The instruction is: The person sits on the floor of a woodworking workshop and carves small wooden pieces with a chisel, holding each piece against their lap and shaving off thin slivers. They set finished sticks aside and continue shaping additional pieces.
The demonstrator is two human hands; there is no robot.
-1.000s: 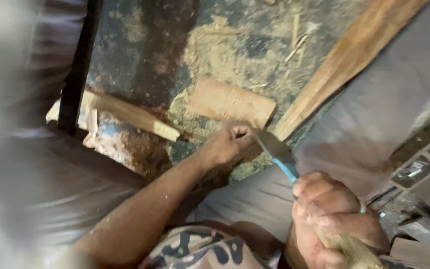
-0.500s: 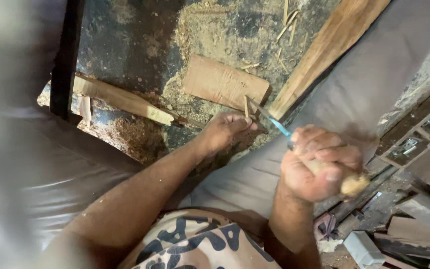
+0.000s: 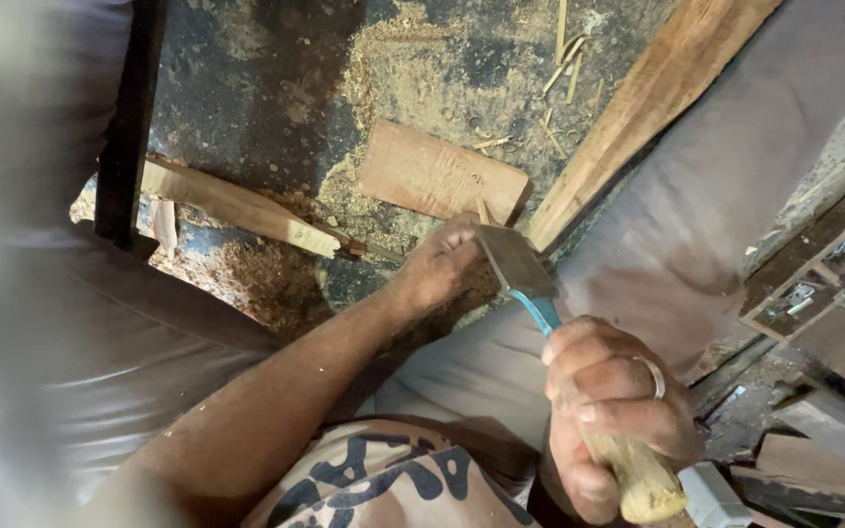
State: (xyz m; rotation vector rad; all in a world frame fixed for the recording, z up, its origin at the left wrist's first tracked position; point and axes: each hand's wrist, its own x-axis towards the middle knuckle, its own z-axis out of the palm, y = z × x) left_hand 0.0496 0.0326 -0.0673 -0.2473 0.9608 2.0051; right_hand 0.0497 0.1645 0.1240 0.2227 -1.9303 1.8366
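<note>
My right hand grips a wooden-handled chisel, my left hand pinches a thin wood sliver beside a flat board and a long plank amid sawdust.

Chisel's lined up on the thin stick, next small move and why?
Probably a short push of the chisel down along the thin stick. The right hand grips the wooden handle, the blade sits against the stick, and the left hand pinches it just beside the edge.

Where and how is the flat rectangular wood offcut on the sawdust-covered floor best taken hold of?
Probably by its two long edges near the free left end, coming from above. The rectangular wood offcut lies flat in sawdust, so its faces give no purchase, and its right end sits close to the left hand and the chisel gripped by the right hand.
</note>
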